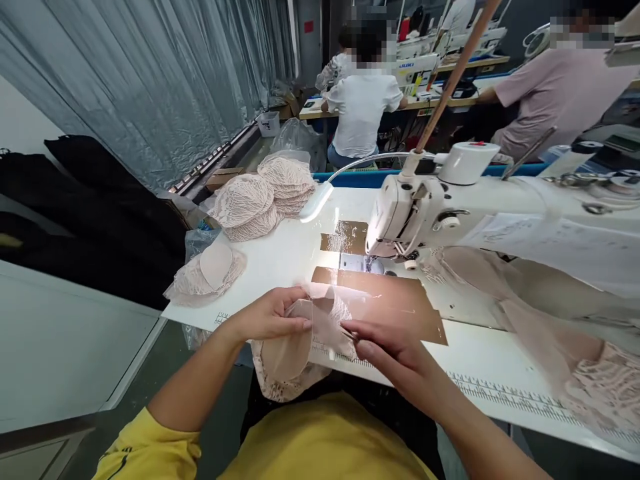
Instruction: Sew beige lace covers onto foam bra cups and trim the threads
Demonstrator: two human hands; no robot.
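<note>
Viewing from afar, I count three stacks of pale pink lace pieces (245, 205) at left on one white table (280, 260); then one bare left hand (277, 317) pinches one beige, lace-edged fabric piece (287, 353) hanging over the table's front edge. One bare right hand (395, 350), fingers closed, grips one thin metal tool (349, 334) at its sheer part, with one white sewing machine (397, 217) behind.

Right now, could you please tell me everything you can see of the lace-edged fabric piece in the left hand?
The fabric piece is pale pinkish-beige, with a smooth rounded panel, sheer material and openwork lace along its lower border. It looks thin and soft. The left hand pinches its upper part; the lower part hangs past the white table's front edge. At its right side, the right hand holds a small metal tool; whether that touches the fabric is unclear.
</note>
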